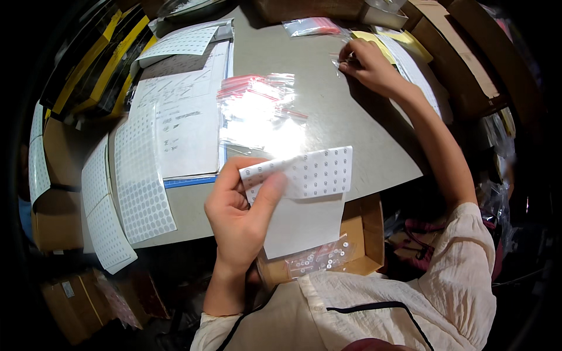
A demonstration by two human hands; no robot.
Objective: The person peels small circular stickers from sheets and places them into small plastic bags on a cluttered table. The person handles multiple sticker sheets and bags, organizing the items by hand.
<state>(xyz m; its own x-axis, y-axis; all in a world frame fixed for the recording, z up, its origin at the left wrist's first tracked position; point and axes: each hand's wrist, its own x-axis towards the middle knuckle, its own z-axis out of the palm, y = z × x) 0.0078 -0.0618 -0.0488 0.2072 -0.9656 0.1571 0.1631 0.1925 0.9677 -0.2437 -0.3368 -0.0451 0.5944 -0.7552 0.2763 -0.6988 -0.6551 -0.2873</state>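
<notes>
My left hand (243, 213) is closed on a white sticker sheet (319, 172) covered in rows of small printed labels, thumb on top. The sheet's upper part is folded over, and its plain white back hangs below, over the table's near edge. Farther off to the right, my right hand (372, 64) pinches at the tabletop, its fingertips on what looks like a small clear plastic bag (336, 62). Between the hands and to the left lies a pile of clear zip bags (257, 111) with red strips, partly washed out by glare.
A clipboard with written papers (181, 117) lies left of the bags. More sticker sheets (140, 181) hang over the left edge. Another zip-bag pack (313, 27) is at the back. An open cardboard box (369, 240) below the table's edge holds bagged small round parts (319, 257).
</notes>
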